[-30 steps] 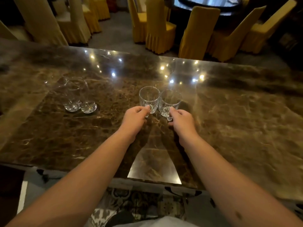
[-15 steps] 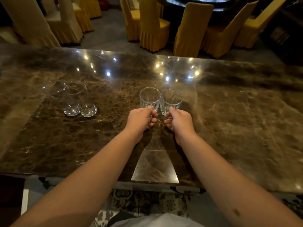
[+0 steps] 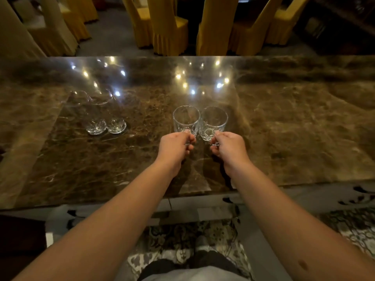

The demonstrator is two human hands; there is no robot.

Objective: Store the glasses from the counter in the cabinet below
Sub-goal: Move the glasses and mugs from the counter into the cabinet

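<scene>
Two glass mugs (image 3: 199,121) just beyond left hand (image 3: 175,146), right hand (image 3: 229,147).

Four glasses stand on one counter (image 3: 294,128). Two, the left-held glass (image 3: 185,118) and the right-held glass (image 3: 214,120), sit side by side just beyond the fingers (image 3: 190,141), one per hand. Two more, the far-left glass (image 3: 92,114) and its neighbour (image 3: 114,116), stand together well left of the fingers. Two hands: left hand (image 3: 174,147), right hand (image 3: 230,148).

A single head-worn view looks forward and down, close over the counter (image 3: 284,138), chairs (image 3: 168,27) beyond.
</scene>
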